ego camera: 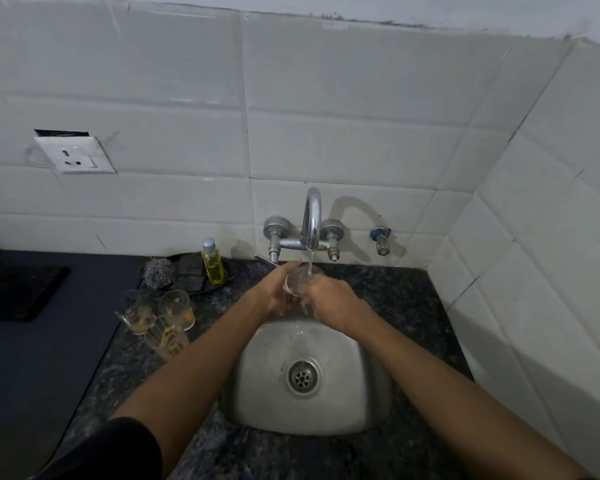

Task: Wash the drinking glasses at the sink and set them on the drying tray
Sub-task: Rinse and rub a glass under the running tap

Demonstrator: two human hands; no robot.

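A clear drinking glass is held under the running tap, over the far end of the steel sink. My left hand grips it from the left and my right hand closes on it from the right. Water runs down over the glass into the sink. Three dirty glasses with yellowish residue stand on the dark counter left of the sink. A dark flat tray lies at the far left.
A bottle of yellow dish soap and a steel scrubber sit on a small dish behind the dirty glasses. A wall socket is on the tiles at left. A tiled wall closes off the right side.
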